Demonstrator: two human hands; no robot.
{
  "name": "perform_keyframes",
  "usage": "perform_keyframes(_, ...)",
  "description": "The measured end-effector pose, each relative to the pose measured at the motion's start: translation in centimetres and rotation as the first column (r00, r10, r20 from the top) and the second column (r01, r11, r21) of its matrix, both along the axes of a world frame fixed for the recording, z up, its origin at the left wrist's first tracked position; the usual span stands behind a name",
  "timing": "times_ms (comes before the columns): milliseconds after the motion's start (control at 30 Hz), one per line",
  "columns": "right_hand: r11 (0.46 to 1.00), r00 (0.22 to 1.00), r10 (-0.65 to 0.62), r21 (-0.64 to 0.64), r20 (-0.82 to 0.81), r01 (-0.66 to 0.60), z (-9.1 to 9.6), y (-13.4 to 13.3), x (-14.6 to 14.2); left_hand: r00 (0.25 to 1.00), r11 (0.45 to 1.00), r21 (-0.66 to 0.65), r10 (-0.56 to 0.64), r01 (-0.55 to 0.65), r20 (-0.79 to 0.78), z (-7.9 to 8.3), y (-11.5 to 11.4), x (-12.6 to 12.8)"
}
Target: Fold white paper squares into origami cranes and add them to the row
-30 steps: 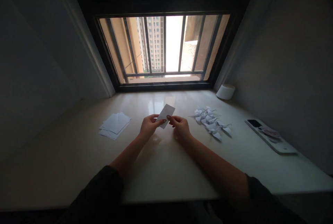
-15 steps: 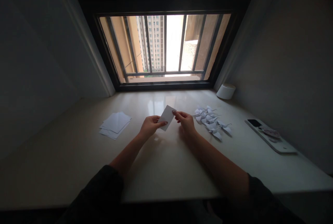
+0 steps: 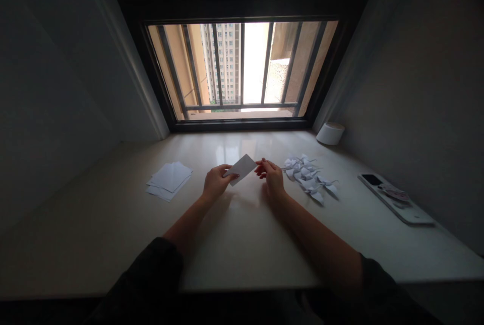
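Observation:
A folded piece of white paper (image 3: 242, 168) is held up above the sill, tilted, with one corner pointing away from me. My left hand (image 3: 217, 182) pinches its lower left end, thumb on top and fingers underneath. At the paper's right corner, the closed fingertips of my right hand (image 3: 270, 175) meet the edge; how much of the corner they grip is hard to see. Just right of that hand lies a cluster of several folded white paper pieces (image 3: 308, 178) with thin points, like origami cranes. To the left rests a loose stack of white paper sheets (image 3: 170, 179).
The pale windowsill (image 3: 227, 254) ends in a front edge close to me. A phone (image 3: 397, 200) with a round attachment lies at the right. A white rounded object (image 3: 330, 133) stands in the back right corner, near the dark-framed, barred window (image 3: 242, 124).
The folded paper has turned clockwise in my left hand. My right thumb has slid off its face, and the right fingertips are now at its corner. The view has shifted slightly.

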State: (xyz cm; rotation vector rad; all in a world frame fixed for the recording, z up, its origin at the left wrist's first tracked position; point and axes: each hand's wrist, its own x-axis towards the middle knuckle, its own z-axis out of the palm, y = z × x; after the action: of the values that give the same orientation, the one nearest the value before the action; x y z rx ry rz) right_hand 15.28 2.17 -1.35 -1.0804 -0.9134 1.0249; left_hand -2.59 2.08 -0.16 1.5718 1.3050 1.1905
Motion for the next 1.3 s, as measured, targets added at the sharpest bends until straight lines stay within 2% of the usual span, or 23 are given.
perform_keyframes(133, 0.995, 0.984, 0.103, -0.018, 0.146, -0.101, -0.4, 0.5, 0.4, 0.974, 0.991, 0.119, 0.091, -0.067, -0.206, -0.1, 0.1, -0.5)
perform_keyframes(233, 0.983, 0.931, 0.184, -0.032, 0.316, -0.183, -0.7, 0.4, 0.5, 0.89, 0.976, 0.209, 0.152, -0.066, -0.429, 0.1, 0.1, -0.8)
perform_keyframes(333, 0.973, 0.859, 0.229, -0.072, 0.458, -0.221, -0.8, -0.2, 0.3, 0.838, 0.958, 0.282, 0.197, -0.055, -0.509, 0.6, -0.3, -0.9)
perform_keyframes(433, 0.972, 0.833, 0.231, -0.09, 0.502, -0.215, -0.5, -0.6, 0.0, 0.885, 0.938, 0.341, 0.211, -0.064, -0.415, 1.1, -0.7, -0.7)
perform_keyframes(533, 0.975, 0.925, 0.22, -0.095, 0.309, -0.201, -0.2, -0.7, -0.4, 0.948, 0.918, 0.373, 0.227, -0.132, -0.223, 1.2, -0.7, -0.3)
perform_keyframes(600, 0.977, 0.973, 0.203, -0.086, 0.11, -0.194, -0.2, -0.6, -0.8, 0.968, 0.933, 0.312, 0.223, -0.179, -0.113, 0.9, -0.6, 0.0)
perform_keyframes(667, 0.976, 0.979, 0.2, -0.082, -0.031, -0.202, -0.3, -0.6, -1.1, 0.988, 0.972, 0.185, 0.153, -0.146, -0.028, 0.4, -0.4, 0.2)
perform_keyframes(767, 0.964, 0.967, 0.245, -0.09, -0.075, -0.251, -0.5, -0.9, -1.6, 0.994, 0.999, 0.039, -0.014, 0.01, 0.112, -0.1, -0.3, 0.6)
perform_keyframes(833, 0.953, 0.957, 0.285, -0.095, -0.053, -0.289, -0.5, -1.1, -1.8, 0.978, 0.999, 0.003, -0.052, 0.052, 0.204, -0.1, -0.4, 0.9)
perform_keyframes(967, 0.932, 0.935, 0.354, -0.091, 0.004, -0.352, -0.4, -1.4, -1.9, 0.957, 0.997, -0.073, 0.012, 0.009, 0.291, 0.1, -0.6, 1.2)
perform_keyframes(1133, 0.91, 0.914, 0.405, -0.111, 0.03, -0.4, -0.1, -1.6, -1.9, 0.922, 0.98, -0.169, 0.158, -0.104, 0.353, 0.6, -0.1, 0.6)
perform_keyframes(1300, 0.9, 0.901, 0.428, -0.129, 0.071, -0.417, -0.1, -1.7, -2.2, 0.868, 0.959, -0.187, 0.274, -0.213, 0.414, 1.2, 0.6, -0.5)
